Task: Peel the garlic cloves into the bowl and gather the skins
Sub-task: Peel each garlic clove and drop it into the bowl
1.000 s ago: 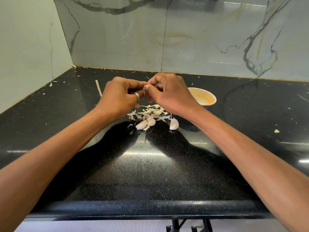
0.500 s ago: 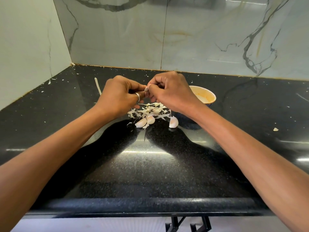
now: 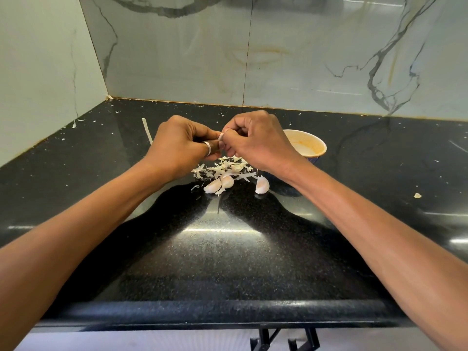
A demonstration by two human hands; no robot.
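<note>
Black speckled countertop [image 3: 228, 262] runs back to a grey-veined marble wall [image 3: 177, 59], with small white flecks scattered along the far edge. At the far left a thin pale strip [image 3: 147, 131] lies on the stone, its near end hidden behind my left hand [image 3: 179, 145]. That hand is curled, with a silver ring [image 3: 207, 148] on one finger, and its thumb and fingertips pinch the garlic clove [image 3: 221, 137], raised above the counter between both hands. Directly beneath lies the heap of skins [image 3: 224, 168], loose papery shreds piled together. Against the near side of the heap sits a pair of cloves [image 3: 217, 184], touching each other, and just to their right a single clove [image 3: 262, 184] lies apart from the heap. I cannot tell whether these three are peeled. My right hand [image 3: 258, 140] is curled too, its thumb and forefinger nipping the other side of the raised clove, so the two hands meet at it. Behind my right wrist stands the bowl [image 3: 310, 144], pale and orange-stained inside, its left part covered by the hand, so I cannot see what it holds. Well off to the right a lone pale scrap [image 3: 417, 195] lies on the counter.
</note>
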